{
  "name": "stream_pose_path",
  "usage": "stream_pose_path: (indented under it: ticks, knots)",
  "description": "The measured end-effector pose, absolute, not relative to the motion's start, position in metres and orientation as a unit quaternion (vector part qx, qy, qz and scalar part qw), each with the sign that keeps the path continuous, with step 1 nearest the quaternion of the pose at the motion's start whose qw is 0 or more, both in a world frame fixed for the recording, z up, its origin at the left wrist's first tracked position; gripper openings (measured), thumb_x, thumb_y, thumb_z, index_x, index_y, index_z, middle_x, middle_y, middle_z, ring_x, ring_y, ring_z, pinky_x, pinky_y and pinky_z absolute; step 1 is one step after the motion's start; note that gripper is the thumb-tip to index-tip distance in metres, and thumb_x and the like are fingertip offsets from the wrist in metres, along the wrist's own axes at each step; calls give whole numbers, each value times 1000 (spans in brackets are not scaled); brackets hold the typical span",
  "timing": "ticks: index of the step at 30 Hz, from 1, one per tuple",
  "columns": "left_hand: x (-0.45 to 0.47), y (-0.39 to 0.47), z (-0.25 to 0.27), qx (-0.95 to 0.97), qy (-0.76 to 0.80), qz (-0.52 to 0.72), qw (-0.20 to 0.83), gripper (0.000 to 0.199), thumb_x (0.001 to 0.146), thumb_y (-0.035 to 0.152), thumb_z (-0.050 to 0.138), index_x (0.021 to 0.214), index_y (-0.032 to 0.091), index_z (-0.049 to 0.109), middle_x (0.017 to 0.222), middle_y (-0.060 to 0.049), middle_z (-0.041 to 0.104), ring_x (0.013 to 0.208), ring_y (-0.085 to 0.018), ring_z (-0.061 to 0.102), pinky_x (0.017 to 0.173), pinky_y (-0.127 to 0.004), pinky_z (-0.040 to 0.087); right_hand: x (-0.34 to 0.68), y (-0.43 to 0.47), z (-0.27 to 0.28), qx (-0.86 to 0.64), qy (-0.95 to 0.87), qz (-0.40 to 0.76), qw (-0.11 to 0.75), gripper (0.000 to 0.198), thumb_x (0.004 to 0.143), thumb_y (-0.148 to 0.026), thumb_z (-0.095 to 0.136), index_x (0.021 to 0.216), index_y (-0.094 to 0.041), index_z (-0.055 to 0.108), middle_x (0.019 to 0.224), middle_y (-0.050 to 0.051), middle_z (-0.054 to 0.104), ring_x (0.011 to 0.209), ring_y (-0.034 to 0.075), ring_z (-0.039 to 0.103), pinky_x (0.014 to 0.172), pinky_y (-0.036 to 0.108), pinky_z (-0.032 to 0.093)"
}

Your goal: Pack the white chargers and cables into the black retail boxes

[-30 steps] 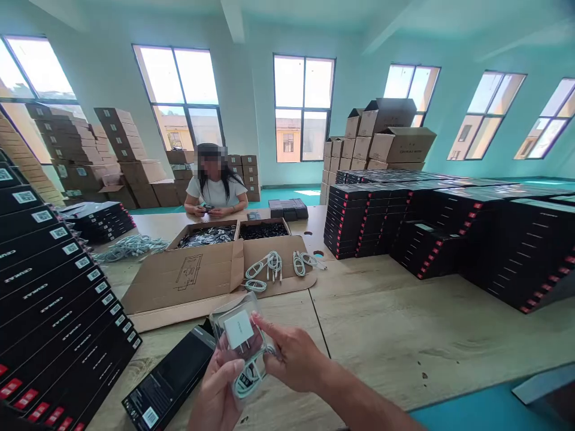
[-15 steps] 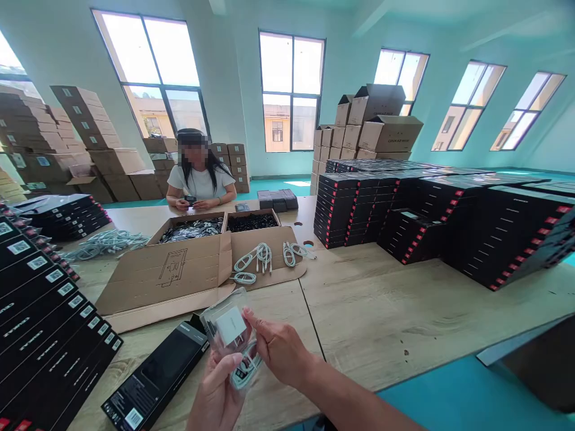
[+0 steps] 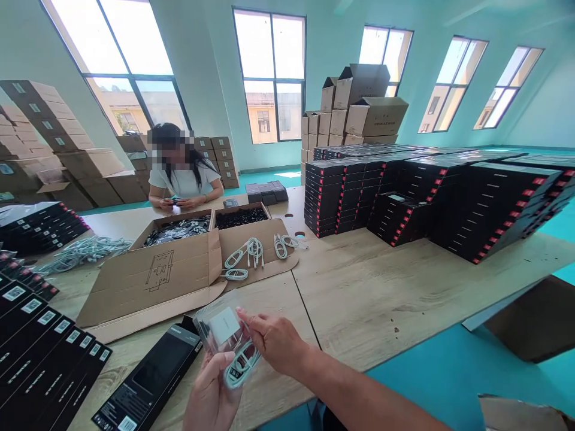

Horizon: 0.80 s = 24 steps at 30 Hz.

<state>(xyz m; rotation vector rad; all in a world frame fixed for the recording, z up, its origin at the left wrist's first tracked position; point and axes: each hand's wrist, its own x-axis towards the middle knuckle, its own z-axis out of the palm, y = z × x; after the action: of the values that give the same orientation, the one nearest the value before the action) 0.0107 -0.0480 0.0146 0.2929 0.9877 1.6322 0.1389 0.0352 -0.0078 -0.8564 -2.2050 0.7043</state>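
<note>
My left hand (image 3: 212, 389) grips a clear plastic bag (image 3: 203, 313) from below, thumb across its front. Inside the bag are a white charger (image 3: 225, 327) with metal prongs and a coiled white cable (image 3: 242, 366). From the right, my right hand (image 3: 279, 342) closes on the bag's side, its index fingertip at the charger's upper corner and the other fingers curled. Its thumb is mostly hidden. Just left of my hands, a slim black retail box (image 3: 148, 377) lies on the table, its far-end flap standing open.
Stacked black boxes stand at left (image 3: 40, 353) and right (image 3: 485, 209). Ahead, a cardboard sheet (image 3: 130, 278) carries white cables (image 3: 245, 254), before open cartons (image 3: 179, 230) of small parts. A person (image 3: 184, 173) sits opposite, handling a small dark item. The table edge (image 3: 404, 347) runs at right.
The view has turned slightly right and down, so the surroundings sit further left and higher. Both hands keep hold of the bag. The person opposite has bent their head lower.
</note>
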Motion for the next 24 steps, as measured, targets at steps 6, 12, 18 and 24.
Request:
stream_pose_path:
  ticks: [6, 12, 18, 24]
  knots:
    - [4, -41, 11, 169, 428, 684, 566, 84, 67, 8, 73, 146, 29, 53, 116, -5, 80, 98, -27, 77, 82, -32, 64, 130, 38, -14, -330, -821, 311, 347, 48, 105, -33, 42, 152, -33, 49, 107, 6, 75, 93, 21, 69, 81, 28, 54]
    - [-19, -50, 18, 168, 389, 686, 591, 72, 71, 17, 69, 141, 32, 59, 123, -8, 78, 112, -31, 73, 89, -39, 62, 140, 33, -4, -234, -601, 642, 414, 56, 98, -37, 53, 153, -33, 46, 124, 7, 63, 89, 15, 65, 77, 29, 55]
    - [-26, -59, 14, 178, 362, 664, 629, 61, 73, 20, 70, 133, 32, 66, 134, -8, 73, 129, -39, 61, 108, -55, 50, 154, 21, -8, -224, -504, 760, 346, 81, 79, -34, 77, 153, -28, 45, 109, 3, 62, 77, 12, 66, 63, 24, 55]
    - [-23, -62, -1, 162, 372, 658, 635, 71, 76, 21, 70, 144, 35, 56, 133, -6, 73, 124, -35, 66, 102, -46, 56, 148, 16, -14, -265, -525, 742, 322, 84, 75, -27, 79, 152, -21, 45, 93, -1, 60, 66, 11, 61, 57, 23, 54]
